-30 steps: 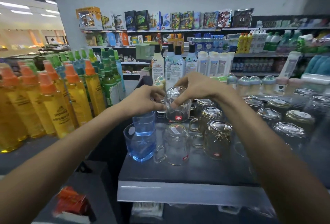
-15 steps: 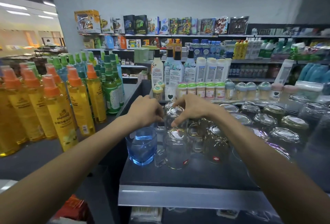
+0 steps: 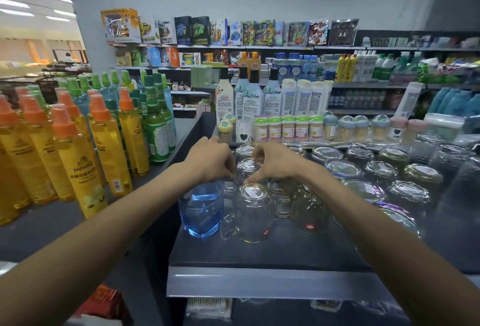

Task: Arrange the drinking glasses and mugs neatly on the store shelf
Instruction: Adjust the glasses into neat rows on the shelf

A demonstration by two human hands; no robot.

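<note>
I see both hands out over the dark shelf (image 3: 259, 260), near its left edge. My left hand (image 3: 210, 162) and my right hand (image 3: 275, 163) curl in on either side of one upside-down clear glass (image 3: 248, 170). The fingers are bent close around it and seem to touch its sides, but I cannot tell how tight the hold is.

Just in front of that glass stands a clear mug (image 3: 250, 212), also upside down, with a white sticker on its bottom and a small red mark low on its side. A blue glass (image 3: 202, 209) sits right beside the mug, at the shelf's left edge. Another clear mug (image 3: 306, 209) with a red mark stands on the other side. More upside-down glasses (image 3: 381, 172) fill the right part of the shelf in rows.

At the back edge is a row of small jars with green lids (image 3: 288, 128). To the left, on a lower shelf, stand tall yellow bottles (image 3: 78, 164) with orange caps. One label reads "pipidog". Far back, a toy box (image 3: 318, 31) has letters I read as "LINGSHEN".
</note>
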